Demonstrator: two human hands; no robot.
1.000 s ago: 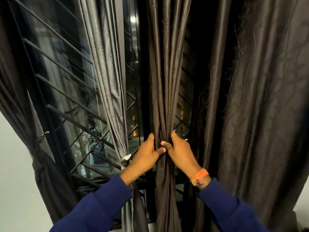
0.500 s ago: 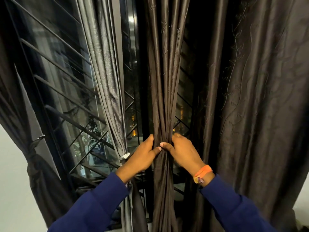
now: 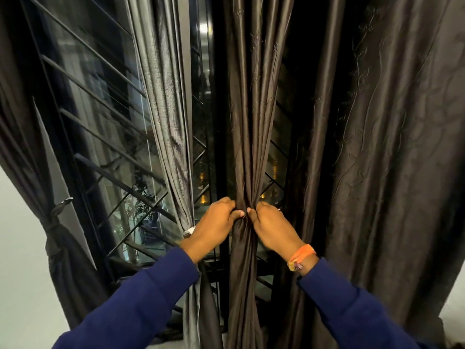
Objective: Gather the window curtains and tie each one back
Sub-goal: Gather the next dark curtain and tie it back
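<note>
Far-left curtain (image 3: pixel 57 248): we see a dark panel already knotted at its waist, hanging against the pale wall (image 3: pixel 17 273) at the frame's left edge, well apart from our hands.
Window grille (image 3: pixel 105 147): black slanted bars over the glass fill the space between that knotted panel and the grey curtain; reflections show in the pane.
Grey curtain (image 3: pixel 166 122): a lighter panel drawn in to a narrow waist just beside our left wrist, with a small pale tie (image 3: pixel 188 231) at that waist.
Left hand (image 3: pixel 214 222): our fingers curl round the left side of the gathered curtain, thumb tip pressed to the fabric in front; a navy sleeve (image 3: pixel 141 298) covers the forearm.
Gathered curtain (image 3: pixel 249 122): a dark brown panel bunched into a tight column straight ahead, pinched narrowest between our two hands and hanging loose below them to the bottom edge.
Right hand (image 3: pixel 271 225): our fingers grip the right side of the same column, thumb tip nearly meeting the left thumb; an orange band (image 3: pixel 300 255) sits on the wrist.
Open room: dark gaps of window show on both sides of the column above our hands.
Right curtain (image 3: pixel 377 172): a wide dark panel with embroidered stems hangs loose, near our right forearm, filling the frame to the right edge.
</note>
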